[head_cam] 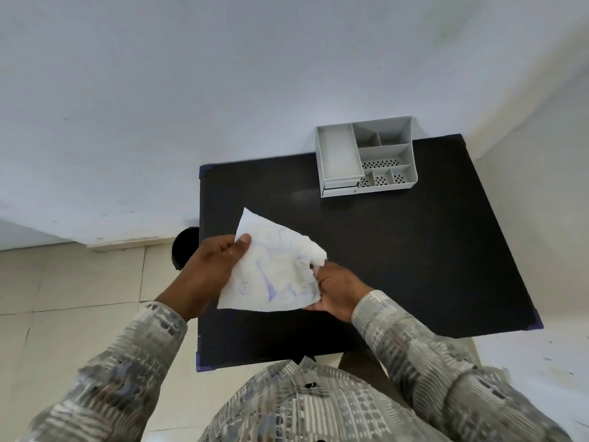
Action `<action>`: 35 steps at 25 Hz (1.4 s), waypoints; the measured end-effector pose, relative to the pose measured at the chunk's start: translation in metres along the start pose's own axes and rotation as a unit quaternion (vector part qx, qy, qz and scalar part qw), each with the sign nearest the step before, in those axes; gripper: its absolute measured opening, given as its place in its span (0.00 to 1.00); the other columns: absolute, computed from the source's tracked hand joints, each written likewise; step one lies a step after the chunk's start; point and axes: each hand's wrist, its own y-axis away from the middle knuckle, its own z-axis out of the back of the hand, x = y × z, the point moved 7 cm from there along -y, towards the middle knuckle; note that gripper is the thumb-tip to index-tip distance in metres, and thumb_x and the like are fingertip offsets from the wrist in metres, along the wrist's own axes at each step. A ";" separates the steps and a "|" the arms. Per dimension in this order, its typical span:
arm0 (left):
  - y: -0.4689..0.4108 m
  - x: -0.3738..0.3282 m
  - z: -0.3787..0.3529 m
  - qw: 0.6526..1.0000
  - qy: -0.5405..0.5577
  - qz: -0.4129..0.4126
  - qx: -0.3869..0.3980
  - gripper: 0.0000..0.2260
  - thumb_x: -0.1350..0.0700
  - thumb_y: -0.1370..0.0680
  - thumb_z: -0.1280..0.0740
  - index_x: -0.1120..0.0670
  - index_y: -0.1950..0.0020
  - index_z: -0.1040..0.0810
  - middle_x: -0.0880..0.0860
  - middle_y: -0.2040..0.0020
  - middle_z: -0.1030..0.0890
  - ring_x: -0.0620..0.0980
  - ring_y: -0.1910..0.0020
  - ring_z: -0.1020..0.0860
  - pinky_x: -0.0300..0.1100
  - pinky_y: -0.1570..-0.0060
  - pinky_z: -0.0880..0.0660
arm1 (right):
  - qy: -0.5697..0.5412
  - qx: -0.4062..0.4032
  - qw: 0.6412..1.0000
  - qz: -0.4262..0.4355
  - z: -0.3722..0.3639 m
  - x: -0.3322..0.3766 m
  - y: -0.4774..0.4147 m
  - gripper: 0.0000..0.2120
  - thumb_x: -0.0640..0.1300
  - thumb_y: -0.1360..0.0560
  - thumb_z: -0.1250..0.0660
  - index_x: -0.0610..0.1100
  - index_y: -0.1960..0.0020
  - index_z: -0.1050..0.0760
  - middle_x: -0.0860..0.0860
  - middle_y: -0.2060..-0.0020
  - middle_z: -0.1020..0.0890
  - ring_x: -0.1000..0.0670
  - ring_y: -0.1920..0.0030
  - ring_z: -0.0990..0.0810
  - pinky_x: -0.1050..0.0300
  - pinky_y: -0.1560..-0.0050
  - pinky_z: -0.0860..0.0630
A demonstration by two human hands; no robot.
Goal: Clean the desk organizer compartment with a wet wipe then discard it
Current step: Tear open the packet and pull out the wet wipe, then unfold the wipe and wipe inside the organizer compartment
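A white wet wipe (274, 272) with blue smears is held spread out above the black table, near its left front. My left hand (212, 266) pinches the wipe's upper left edge with the thumb on top. My right hand (338, 290) grips its right edge from beneath. The grey desk organizer (365, 156) stands at the table's far right corner against the wall, well beyond both hands. It has a long tray compartment on the left and several smaller compartments on the right, some with perforated floors. All look empty.
The black table (398, 250) is square with purple corner guards. A dark round bin (185, 250) sits on the tiled floor just left of the table, partly hidden by my left hand. A pale wall rises behind the table.
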 end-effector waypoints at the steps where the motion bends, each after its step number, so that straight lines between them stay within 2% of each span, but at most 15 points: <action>1: -0.002 0.000 0.006 0.994 -0.097 -0.023 -0.036 0.21 0.44 0.15 0.35 0.57 0.57 0.15 0.55 0.64 0.14 0.56 0.65 0.15 0.40 0.66 0.23 | -0.045 0.010 0.999 0.010 0.000 0.000 -0.003 0.15 0.43 0.16 0.38 0.43 0.32 0.20 0.41 0.34 0.16 0.38 0.35 0.16 0.34 0.33 0.21; 2: -0.002 -0.003 0.015 0.977 -0.184 -0.051 -0.096 0.21 0.43 0.16 0.34 0.57 0.60 0.16 0.54 0.66 0.16 0.55 0.68 0.18 0.40 0.67 0.27 | -0.089 0.026 0.995 0.021 0.001 0.000 -0.005 0.16 0.43 0.15 0.39 0.43 0.31 0.21 0.41 0.34 0.16 0.37 0.34 0.17 0.34 0.32 0.22; 4: -0.003 -0.008 0.027 0.967 -0.179 -0.078 -0.161 0.21 0.43 0.18 0.30 0.57 0.63 0.15 0.54 0.69 0.17 0.52 0.70 0.21 0.39 0.66 0.27 | -0.148 0.053 0.987 0.031 0.003 0.000 -0.006 0.18 0.41 0.15 0.42 0.42 0.28 0.23 0.40 0.32 0.18 0.35 0.31 0.20 0.34 0.31 0.23; 6: -0.006 -0.002 0.023 0.994 -0.017 -0.040 -0.103 0.17 0.45 0.20 0.26 0.58 0.59 0.13 0.56 0.65 0.13 0.54 0.67 0.16 0.46 0.63 0.19 | -0.167 0.051 0.984 0.040 0.010 -0.002 -0.009 0.18 0.39 0.14 0.44 0.42 0.29 0.22 0.40 0.33 0.17 0.36 0.33 0.18 0.38 0.35 0.19; 10: -0.009 0.007 0.015 0.999 0.014 -0.006 -0.028 0.07 0.52 0.23 0.22 0.55 0.53 0.13 0.50 0.60 0.10 0.50 0.62 0.12 0.42 0.65 0.17 | -0.193 0.037 0.980 0.030 0.025 -0.012 -0.013 0.18 0.35 0.15 0.45 0.40 0.29 0.23 0.38 0.34 0.17 0.34 0.32 0.19 0.37 0.39 0.18; 13: -0.011 0.022 0.008 0.998 0.051 0.033 -0.001 0.07 0.55 0.24 0.21 0.58 0.50 0.13 0.54 0.56 0.09 0.52 0.61 0.11 0.43 0.64 0.16 | -0.162 0.017 0.986 0.019 0.030 -0.015 -0.019 0.19 0.33 0.16 0.43 0.40 0.28 0.25 0.38 0.34 0.17 0.34 0.33 0.18 0.33 0.35 0.20; 17: -0.020 0.044 0.001 0.979 0.180 0.088 0.032 0.08 0.57 0.21 0.25 0.63 0.51 0.15 0.58 0.56 0.10 0.53 0.63 0.11 0.44 0.65 0.15 | -0.138 0.010 0.990 0.007 0.037 -0.020 -0.023 0.17 0.33 0.18 0.38 0.40 0.31 0.23 0.38 0.37 0.15 0.37 0.38 0.14 0.32 0.37 0.19; 20: -0.041 0.086 0.005 0.995 0.012 0.095 -0.022 0.08 0.55 0.23 0.21 0.59 0.53 0.13 0.55 0.61 0.10 0.50 0.65 0.12 0.44 0.68 0.17 | -0.086 -0.025 0.996 -0.012 0.053 -0.031 -0.036 0.16 0.35 0.18 0.36 0.40 0.31 0.22 0.39 0.36 0.15 0.35 0.36 0.16 0.28 0.32 0.25; 21: -0.047 0.104 0.006 0.992 -0.053 0.101 -0.056 0.08 0.53 0.24 0.20 0.57 0.52 0.12 0.56 0.59 0.10 0.53 0.61 0.11 0.46 0.63 0.16 | -0.060 -0.046 0.997 -0.024 0.059 -0.036 -0.041 0.16 0.35 0.18 0.35 0.39 0.31 0.22 0.39 0.37 0.15 0.35 0.36 0.16 0.28 0.33 0.24; 23: -0.054 0.129 0.001 0.960 -0.246 0.091 -0.099 0.14 0.52 0.25 0.22 0.53 0.40 0.14 0.59 0.43 0.12 0.62 0.44 0.14 0.53 0.47 0.18 | 0.004 -0.093 0.995 -0.045 0.071 -0.043 -0.051 0.15 0.36 0.19 0.33 0.40 0.32 0.21 0.40 0.38 0.14 0.36 0.38 0.15 0.32 0.38 0.20; 25: -0.054 0.142 -0.026 0.912 -0.399 -0.008 -0.095 0.33 0.56 0.27 0.23 0.55 0.22 0.27 0.64 0.24 0.25 0.67 0.27 0.25 0.60 0.34 0.23 | 0.077 -0.137 0.986 -0.052 0.079 -0.046 -0.062 0.13 0.36 0.20 0.30 0.40 0.35 0.21 0.41 0.40 0.14 0.37 0.40 0.15 0.36 0.41 0.17; 28: -0.045 0.157 -0.101 0.873 -0.453 -0.159 0.089 0.42 0.63 0.23 0.28 0.55 0.13 0.45 0.58 0.12 0.47 0.60 0.14 0.43 0.59 0.23 0.29 | 0.136 -0.189 0.971 -0.053 0.088 -0.050 -0.080 0.07 0.37 0.22 0.28 0.39 0.44 0.19 0.40 0.42 0.13 0.36 0.42 0.14 0.36 0.38 0.18; 30: -0.043 0.183 -0.133 0.865 -0.445 -0.096 0.209 0.44 0.60 0.19 0.30 0.53 0.12 0.57 0.51 0.11 0.58 0.56 0.13 0.53 0.53 0.18 0.37 | 0.183 -0.213 0.958 -0.047 0.095 -0.048 -0.086 0.10 0.40 0.21 0.28 0.37 0.41 0.19 0.42 0.44 0.13 0.37 0.43 0.14 0.38 0.38 0.18; 32: -0.048 0.199 -0.144 0.884 -0.412 -0.024 0.222 0.47 0.56 0.19 0.29 0.51 0.13 0.61 0.49 0.12 0.62 0.57 0.13 0.57 0.53 0.18 0.40 | 0.244 -0.227 0.942 -0.037 0.106 -0.043 -0.084 0.13 0.42 0.20 0.30 0.39 0.38 0.19 0.42 0.44 0.14 0.38 0.42 0.14 0.40 0.38 0.18; 35: -0.047 0.209 -0.145 0.893 -0.403 -0.029 0.200 0.47 0.52 0.20 0.28 0.44 0.13 0.59 0.50 0.12 0.63 0.57 0.13 0.59 0.55 0.19 0.40 | 0.244 -0.252 0.936 -0.037 0.137 -0.043 -0.078 0.10 0.43 0.23 0.30 0.43 0.42 0.18 0.41 0.42 0.14 0.37 0.42 0.14 0.38 0.38 0.18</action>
